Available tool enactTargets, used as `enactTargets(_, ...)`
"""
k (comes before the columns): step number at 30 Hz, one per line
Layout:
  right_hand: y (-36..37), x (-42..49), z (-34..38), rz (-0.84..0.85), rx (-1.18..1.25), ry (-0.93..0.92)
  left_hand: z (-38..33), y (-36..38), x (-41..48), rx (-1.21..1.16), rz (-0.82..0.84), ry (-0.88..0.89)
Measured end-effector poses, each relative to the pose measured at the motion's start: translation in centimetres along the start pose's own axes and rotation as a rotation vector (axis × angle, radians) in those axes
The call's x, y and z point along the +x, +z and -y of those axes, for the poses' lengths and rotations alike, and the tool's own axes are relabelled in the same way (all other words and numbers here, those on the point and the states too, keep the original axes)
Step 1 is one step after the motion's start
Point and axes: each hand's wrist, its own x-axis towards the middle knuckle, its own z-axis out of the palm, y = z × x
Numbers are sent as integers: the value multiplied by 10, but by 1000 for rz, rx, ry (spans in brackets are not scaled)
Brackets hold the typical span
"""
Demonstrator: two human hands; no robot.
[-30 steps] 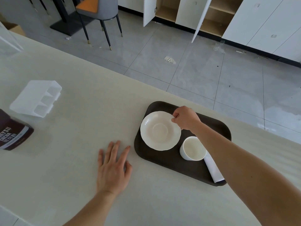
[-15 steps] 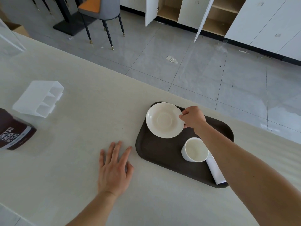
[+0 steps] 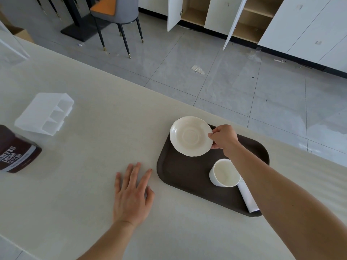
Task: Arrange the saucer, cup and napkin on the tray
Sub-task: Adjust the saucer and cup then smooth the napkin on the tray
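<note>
A dark brown tray (image 3: 185, 177) lies on the pale counter. My right hand (image 3: 224, 138) pinches the right rim of a white scalloped saucer (image 3: 190, 136) and holds it tilted above the tray's far left corner. A white cup (image 3: 225, 173) stands upright on the tray, nearer to me. A rolled white napkin (image 3: 247, 197) lies along the tray's near right side, partly hidden by my forearm. My left hand (image 3: 131, 194) rests flat on the counter, fingers spread, just left of the tray.
A clear plastic divided organiser (image 3: 45, 113) lies on its side at the left. A brown cocoa pouch (image 3: 16, 151) sits at the left edge. The counter's far edge (image 3: 131, 82) runs diagonally; beyond it are tiled floor, a chair (image 3: 116, 12) and open cabinets.
My right hand has lifted the saucer off the tray and carried it toward the far left corner. The left hand, cup and napkin have stayed in place.
</note>
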Motion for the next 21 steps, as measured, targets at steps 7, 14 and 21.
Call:
enactTargets(7,0,-2,1,-11,11,18,0,0,1,6,6,1)
enactTargets(14,1,-3,1,-14,-10,16,1,0,0,15,3,4)
enactTargets(21,-3,-5,1,47,39,22,0,0,0,3,-3,1)
